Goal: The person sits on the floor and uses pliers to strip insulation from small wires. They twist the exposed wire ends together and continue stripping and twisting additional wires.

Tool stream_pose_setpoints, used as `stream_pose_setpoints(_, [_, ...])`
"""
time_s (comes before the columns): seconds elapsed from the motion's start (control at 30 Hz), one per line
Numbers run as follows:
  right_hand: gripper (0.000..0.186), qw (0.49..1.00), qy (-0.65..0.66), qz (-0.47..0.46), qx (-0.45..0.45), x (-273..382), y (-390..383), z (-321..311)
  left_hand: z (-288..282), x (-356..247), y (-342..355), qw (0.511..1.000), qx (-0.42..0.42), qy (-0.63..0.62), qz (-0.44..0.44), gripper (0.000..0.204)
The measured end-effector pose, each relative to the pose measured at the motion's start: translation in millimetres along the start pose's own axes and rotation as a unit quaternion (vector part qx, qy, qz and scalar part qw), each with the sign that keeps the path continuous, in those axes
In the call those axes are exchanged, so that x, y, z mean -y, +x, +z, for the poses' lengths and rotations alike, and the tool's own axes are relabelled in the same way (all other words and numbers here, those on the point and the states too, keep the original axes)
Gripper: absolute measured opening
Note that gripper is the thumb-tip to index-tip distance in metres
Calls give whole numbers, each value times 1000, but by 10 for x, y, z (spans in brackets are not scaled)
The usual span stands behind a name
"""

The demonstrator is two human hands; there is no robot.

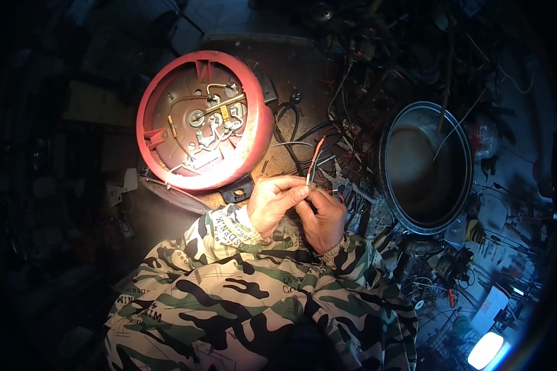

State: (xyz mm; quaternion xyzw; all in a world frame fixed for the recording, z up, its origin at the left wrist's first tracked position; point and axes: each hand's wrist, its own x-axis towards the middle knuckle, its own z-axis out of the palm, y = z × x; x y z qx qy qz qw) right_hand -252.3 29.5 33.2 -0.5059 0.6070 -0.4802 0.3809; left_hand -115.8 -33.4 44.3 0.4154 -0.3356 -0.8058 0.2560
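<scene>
My left hand (273,203) and my right hand (322,221) meet in front of me, both closed with thumb and fingers pinched. Between them they grip a stripped electric cable (309,178). A red wire and a darker wire fan out upward from its pale end. To the left, beyond my left hand, sits a red round appliance housing (263,133), its open side showing thin wires, metal terminals and a yellow-brown strip. Neither hand touches it. My fingers hide the lower part of the cable.
A large round pot (387,179) stands at the right, with a thin rod leaning in it. Black cord (289,120) loops on the brown work surface (272,68). Pliers (354,189) and tangled wires lie right of my hands. A lit lamp (486,351) shines at lower right.
</scene>
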Motion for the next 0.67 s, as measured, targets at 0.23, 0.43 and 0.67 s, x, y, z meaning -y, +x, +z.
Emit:
stream_pose_setpoints(0.23, [17,999,3,26,21,133,35,-10,-43,11,-1,999,-39,2,17,27])
stream_pose_setpoints(0.43, [13,1000,15,-7,10,145,46,39,-56,-47,-2,998,-63,-6,14,23])
stream_pose_setpoints(0.67, [13,1000,-9,3,10,174,34,37,-79,-94,29,998,-61,12,14,22])
